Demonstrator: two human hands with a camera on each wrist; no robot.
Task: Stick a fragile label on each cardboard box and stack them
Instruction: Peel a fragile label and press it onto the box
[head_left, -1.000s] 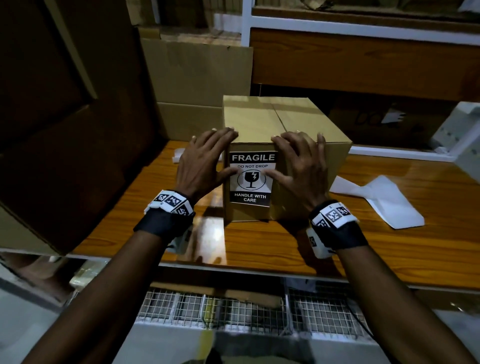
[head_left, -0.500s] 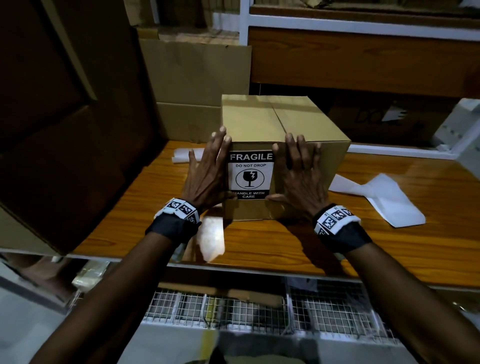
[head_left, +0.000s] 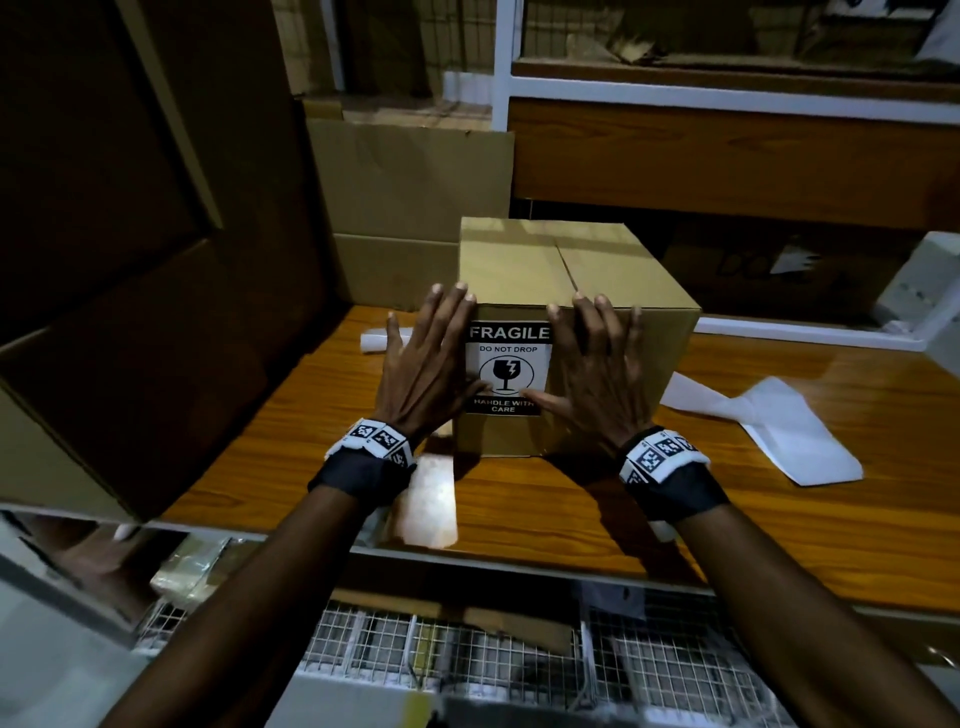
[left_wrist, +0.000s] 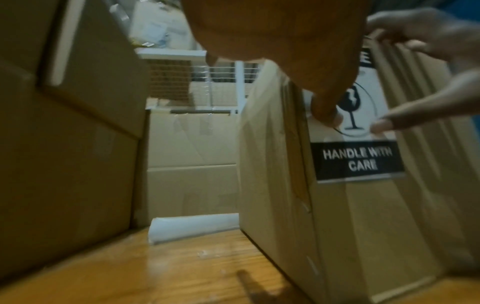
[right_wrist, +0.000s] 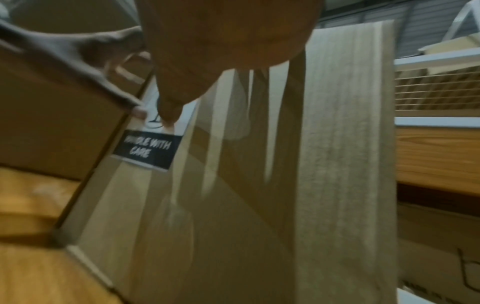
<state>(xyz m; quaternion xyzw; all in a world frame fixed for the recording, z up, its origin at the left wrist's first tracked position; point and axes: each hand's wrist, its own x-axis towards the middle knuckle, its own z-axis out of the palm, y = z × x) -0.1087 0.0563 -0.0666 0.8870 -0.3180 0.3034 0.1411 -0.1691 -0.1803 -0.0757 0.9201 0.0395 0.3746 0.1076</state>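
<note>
Now flattening both hands, left hand (head_left: 423, 374) and right hand (head_left: 597, 379), straight-fingered beside the fragile label (head_left: 506, 369), thumbs pressing its lower part, no longer curling over the top edge; box (head_left: 566, 265) standing mid-counter (head_left: 675, 525); sticking nearly finishing, stacking remaining.

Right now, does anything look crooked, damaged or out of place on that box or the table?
The label sits straight on the box. Only oddity: loose white backing paper lying crumpled on the table at right.
</note>
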